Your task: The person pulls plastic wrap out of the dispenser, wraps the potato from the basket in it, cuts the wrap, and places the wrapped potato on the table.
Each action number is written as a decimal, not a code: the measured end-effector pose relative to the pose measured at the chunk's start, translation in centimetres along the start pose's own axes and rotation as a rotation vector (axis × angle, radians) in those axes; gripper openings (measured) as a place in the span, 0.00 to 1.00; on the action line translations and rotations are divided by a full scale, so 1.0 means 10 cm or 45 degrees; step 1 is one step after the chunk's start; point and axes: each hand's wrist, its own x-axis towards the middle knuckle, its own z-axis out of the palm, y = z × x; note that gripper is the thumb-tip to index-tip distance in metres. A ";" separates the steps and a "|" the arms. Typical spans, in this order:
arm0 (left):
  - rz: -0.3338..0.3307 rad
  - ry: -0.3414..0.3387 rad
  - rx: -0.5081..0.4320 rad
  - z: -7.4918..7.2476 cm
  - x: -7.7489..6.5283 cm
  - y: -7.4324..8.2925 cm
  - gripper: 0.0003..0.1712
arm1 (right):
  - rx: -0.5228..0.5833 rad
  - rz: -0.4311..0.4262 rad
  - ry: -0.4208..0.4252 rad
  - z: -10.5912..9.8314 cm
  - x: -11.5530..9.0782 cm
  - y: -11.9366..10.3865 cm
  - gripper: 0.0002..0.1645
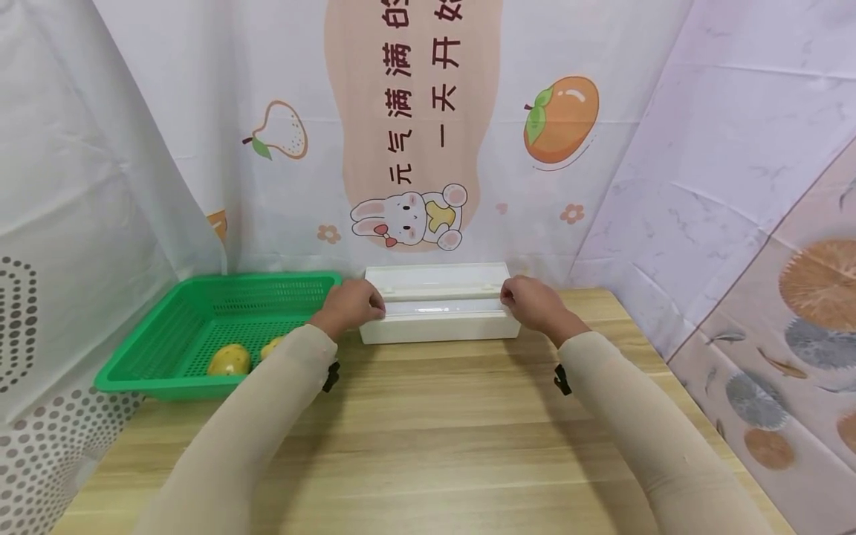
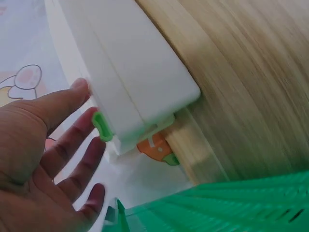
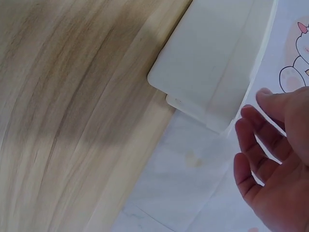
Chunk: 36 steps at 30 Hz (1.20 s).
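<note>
At the far edge of the wood-grain table [image 1: 435, 446], a long white plastic box [image 1: 441, 330] is flanked by left hand [image 1: 349, 303] and right hand [image 1: 537, 303], each curved, narrowly parted; any pinched thing cannot be told.

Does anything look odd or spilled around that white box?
Only the cloth behind the white box: its printed rabbit lies sideways, ears leftward, as if hung a quarter-turn round. I see no spill or damage around the box or green basket.

A wood-grain table [image 1: 428, 446] bears a green basket [image 1: 180, 387] and a white box [image 1: 441, 330].
</note>
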 end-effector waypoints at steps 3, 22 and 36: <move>-0.003 0.024 0.013 0.02 0.02 -0.01 0.05 | 0.002 -0.004 0.031 0.03 0.04 0.00 0.05; 0.123 0.152 0.173 0.13 0.17 0.01 0.08 | 0.142 -0.109 0.179 0.19 0.14 0.07 0.08; 0.172 0.251 0.173 0.13 0.22 -0.07 0.03 | 0.167 0.012 0.190 0.13 0.14 0.11 0.08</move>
